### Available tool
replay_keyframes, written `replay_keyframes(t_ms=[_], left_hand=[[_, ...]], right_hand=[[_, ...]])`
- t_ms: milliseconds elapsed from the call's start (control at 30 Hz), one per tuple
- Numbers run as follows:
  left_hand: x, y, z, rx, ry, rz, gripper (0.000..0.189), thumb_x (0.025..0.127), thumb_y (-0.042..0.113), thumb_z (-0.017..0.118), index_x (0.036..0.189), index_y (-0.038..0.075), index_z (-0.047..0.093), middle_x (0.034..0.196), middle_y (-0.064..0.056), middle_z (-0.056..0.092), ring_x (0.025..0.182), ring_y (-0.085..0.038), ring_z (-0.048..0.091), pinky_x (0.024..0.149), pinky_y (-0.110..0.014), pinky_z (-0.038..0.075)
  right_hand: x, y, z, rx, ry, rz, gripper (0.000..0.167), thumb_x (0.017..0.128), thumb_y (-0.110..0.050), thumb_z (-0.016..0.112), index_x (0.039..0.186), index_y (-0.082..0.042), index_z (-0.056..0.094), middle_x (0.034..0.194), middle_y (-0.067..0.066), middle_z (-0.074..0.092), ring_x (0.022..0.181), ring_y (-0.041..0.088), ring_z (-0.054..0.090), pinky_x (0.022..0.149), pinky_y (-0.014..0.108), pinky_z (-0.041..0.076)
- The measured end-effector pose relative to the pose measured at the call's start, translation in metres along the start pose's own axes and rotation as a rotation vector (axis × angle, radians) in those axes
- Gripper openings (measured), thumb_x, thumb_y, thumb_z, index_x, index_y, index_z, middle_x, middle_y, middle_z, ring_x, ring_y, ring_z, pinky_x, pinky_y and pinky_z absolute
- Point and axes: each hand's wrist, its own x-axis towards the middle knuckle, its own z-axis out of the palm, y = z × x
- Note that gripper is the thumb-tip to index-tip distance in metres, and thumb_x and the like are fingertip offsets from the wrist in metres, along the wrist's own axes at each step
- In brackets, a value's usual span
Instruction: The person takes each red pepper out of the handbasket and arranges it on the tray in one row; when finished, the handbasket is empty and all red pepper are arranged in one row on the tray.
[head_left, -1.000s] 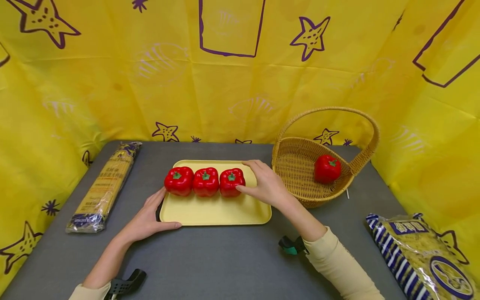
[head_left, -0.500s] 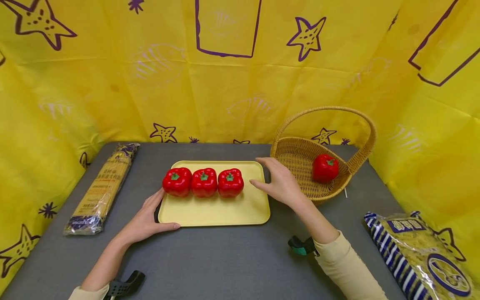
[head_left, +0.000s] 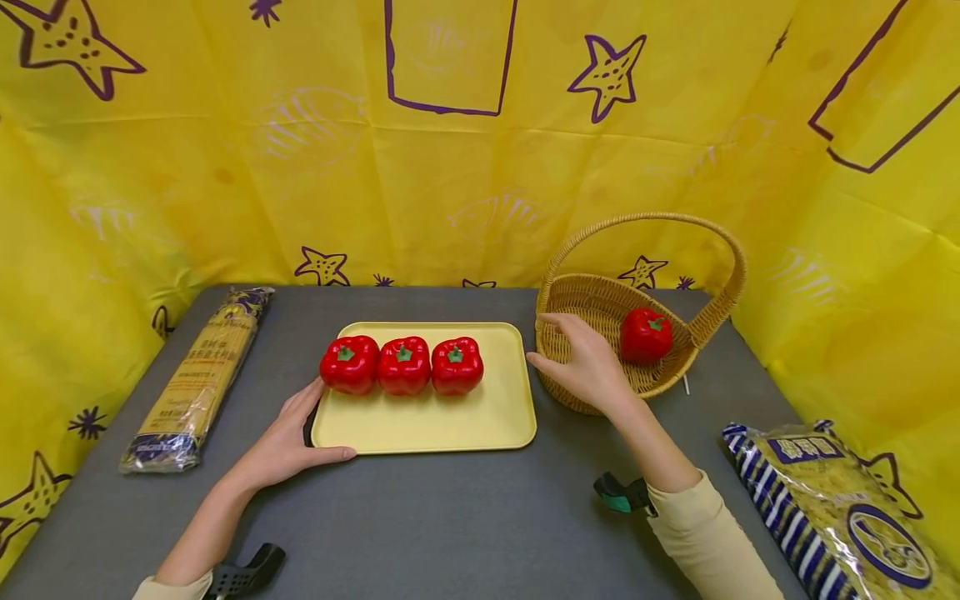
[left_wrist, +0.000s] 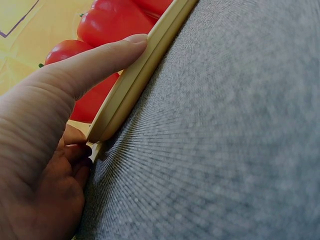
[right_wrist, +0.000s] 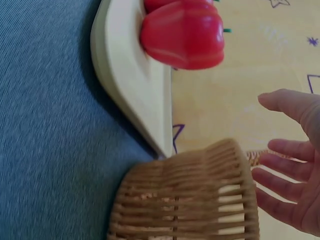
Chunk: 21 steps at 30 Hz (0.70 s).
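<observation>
Three red bell peppers, left (head_left: 349,365), middle (head_left: 404,366) and right (head_left: 457,367), stand in a row on a pale yellow tray (head_left: 420,429). My left hand (head_left: 288,437) holds the tray's near left corner, thumb on the front rim (left_wrist: 135,75) and fingers at the left side. Those fingers are partly hidden. My right hand (head_left: 585,362) hovers over the left rim of a wicker basket (head_left: 573,300), fingers apart and nothing between them. Inside the basket lies another red bell pepper (head_left: 646,336). In the right wrist view, the basket (right_wrist: 185,195) sits close to the tray's edge.
A long pack of spaghetti (head_left: 202,375) lies at the left of the grey table (head_left: 450,525). Toward the front right rests a bag of pasta (head_left: 832,500) with blue and white stripes. The basket's tall handle (head_left: 645,218) arches upward. Yellow patterned cloth (head_left: 442,167) surrounds the table.
My right hand has moved away from the right pepper on the tray, rightward to the basket's left rim. The left hand stays at the tray corner. The view has shifted slightly.
</observation>
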Motion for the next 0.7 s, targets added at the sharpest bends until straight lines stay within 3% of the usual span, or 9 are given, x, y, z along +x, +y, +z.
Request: replay_keyframes(t_ms=[433,700], left_hand=[[0.001,-0.002,0.001,-0.004,-0.011,-0.024,0.12,0.072,0.046,0.085,0.158,0.018,0.007,0.16,-0.018,0.015,0.141,-0.044,0.014,0.101,-0.071,0.021],[0.001,0.0,0.001,-0.006,-0.01,-0.018,0.119,0.072,0.045,0.085,0.158,0.018,0.008,0.16,-0.017,0.015,0.141,-0.044,0.014,0.101,-0.071,0.021]], right_hand=[[-0.011,0.016,-0.012,-0.001,0.038,0.029,0.057,0.084,-0.031,0.077,0.134,-0.012,0.058,0.131,0.011,0.058,0.122,0.03,0.053,0.099,0.05,0.042],[-0.016,0.03,-0.018,-0.023,0.077,0.054,0.058,0.083,-0.028,0.078,0.133,-0.006,0.058,0.13,0.014,0.058,0.12,0.032,0.053,0.098,0.051,0.042]])
